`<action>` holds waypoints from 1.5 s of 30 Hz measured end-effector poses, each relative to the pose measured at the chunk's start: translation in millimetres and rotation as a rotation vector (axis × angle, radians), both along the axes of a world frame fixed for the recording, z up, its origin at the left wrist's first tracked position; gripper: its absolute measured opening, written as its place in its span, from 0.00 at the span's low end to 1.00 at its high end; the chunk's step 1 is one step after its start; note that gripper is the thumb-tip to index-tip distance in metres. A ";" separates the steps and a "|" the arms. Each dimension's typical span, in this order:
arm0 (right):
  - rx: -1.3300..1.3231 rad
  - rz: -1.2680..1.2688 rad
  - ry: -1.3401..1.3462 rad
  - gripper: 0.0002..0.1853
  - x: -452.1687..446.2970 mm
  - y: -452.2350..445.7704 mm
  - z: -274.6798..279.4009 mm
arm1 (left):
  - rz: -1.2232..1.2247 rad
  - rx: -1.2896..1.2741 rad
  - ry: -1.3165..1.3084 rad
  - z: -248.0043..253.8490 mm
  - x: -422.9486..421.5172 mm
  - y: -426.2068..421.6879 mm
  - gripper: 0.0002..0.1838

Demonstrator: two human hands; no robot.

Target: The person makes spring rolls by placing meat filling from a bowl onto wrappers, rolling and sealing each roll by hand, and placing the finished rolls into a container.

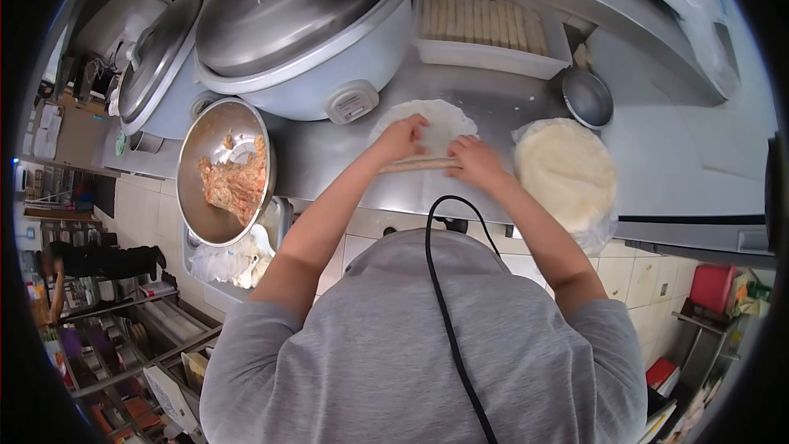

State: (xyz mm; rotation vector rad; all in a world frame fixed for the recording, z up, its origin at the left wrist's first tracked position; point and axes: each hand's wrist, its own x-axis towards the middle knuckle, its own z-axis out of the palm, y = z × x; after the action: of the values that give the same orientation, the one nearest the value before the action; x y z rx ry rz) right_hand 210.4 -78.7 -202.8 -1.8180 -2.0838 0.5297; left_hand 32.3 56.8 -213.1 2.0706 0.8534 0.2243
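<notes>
A thin, pale wrapper sheet lies on the steel counter. Along its near edge runs a long, narrow spring roll, partly covered by my hands. My left hand reaches over the roll's left part, with thumb and fingers apart on the wrapper. At the right end, my right hand has its curled fingers on the roll. To the right sits a round stack of wrappers in clear plastic. A steel bowl with orange-pink minced filling stands tilted on the left.
Behind the wrapper, a white tray holds several finished rolls in a row. A small metal bowl rests beside it. Two large lidded cookers fill the back left. A black cable hangs over my shirt. Another person is at far left.
</notes>
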 end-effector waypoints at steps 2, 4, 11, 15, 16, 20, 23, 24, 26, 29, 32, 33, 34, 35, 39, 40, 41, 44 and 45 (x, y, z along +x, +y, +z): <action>0.041 0.054 0.013 0.15 -25.9 14.2 -14.7 | -0.044 0.127 0.018 -3.3 -18.0 -26.7 0.30; 0.109 0.079 0.054 0.15 -46.1 25.0 -30.1 | -0.086 0.253 0.033 -8.4 -30.6 -39.7 0.34; -0.088 0.025 -0.047 0.15 8.5 2.3 -7.2 | 0.058 0.095 0.134 3.0 -73.6 -36.5 0.29; -0.204 -0.037 0.162 0.13 30.5 -3.2 -7.3 | 0.134 -0.096 -0.010 2.0 -86.4 -32.0 0.24; -0.227 -0.113 0.308 0.12 34.5 -1.9 -10.8 | 0.136 -0.096 -0.010 -3.1 -88.9 -27.9 0.24; -0.242 -0.241 0.454 0.09 45.4 3.8 -15.4 | 0.151 -0.035 -0.018 -10.4 -88.0 -16.0 0.09; -0.055 -0.189 0.186 0.05 45.9 7.0 -15.9 | 0.156 0.340 0.092 -12.4 -85.0 -18.8 0.05; -0.055 -0.189 0.187 0.05 44.7 7.3 -16.6 | 0.168 0.570 0.161 -13.5 -83.6 -20.0 0.05; 0.104 -0.143 -0.034 0.08 41.4 7.6 -18.3 | 0.193 0.675 0.207 5.3 -71.0 -32.0 0.06; 0.284 0.006 0.112 0.11 20.0 9.4 -13.2 | 0.129 0.747 0.073 9.6 -45.2 -52.8 0.07; 0.210 0.103 0.029 0.12 -1.9 8.1 -15.7 | 0.022 0.696 -0.081 1.3 -30.0 -69.5 0.09; 0.210 0.103 0.029 0.12 -3.3 5.9 -20.4 | 0.001 0.682 -0.057 -1.3 -28.4 -71.7 0.10; 0.223 0.097 0.006 0.11 -5.2 3.8 -25.3 | 0.001 0.682 -0.057 -3.3 -28.6 -72.0 0.10; 0.236 0.090 -0.018 0.11 -5.6 3.0 -29.7 | -0.008 0.718 -0.057 -5.4 -29.1 -72.1 0.09; 0.170 0.093 -0.109 0.11 -8.2 -0.5 -14.3 | -0.081 0.694 0.152 4.8 -28.5 -74.0 0.12; 0.295 0.094 -0.077 0.12 -9.1 -5.8 -15.5 | -0.077 0.696 0.151 -1.6 -29.8 -76.2 0.12; 0.421 0.097 -0.045 0.13 -9.8 -9.9 -16.8 | -0.109 0.800 0.038 -11.8 -32.8 -81.5 0.16; 0.527 0.185 -0.124 0.16 -8.3 -23.7 -37.8 | -0.131 0.883 -0.029 -8.7 -35.0 -96.3 0.22; 0.523 0.185 -0.197 0.18 -6.6 -21.1 -41.2 | -0.119 0.855 0.021 -6.5 -34.7 -100.4 0.25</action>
State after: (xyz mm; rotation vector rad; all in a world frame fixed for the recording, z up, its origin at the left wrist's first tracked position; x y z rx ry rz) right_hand 203.9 -99.8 -244.0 -1.4281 -2.2551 -0.1577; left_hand -2.4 -43.6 -219.6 2.9050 0.7009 0.5791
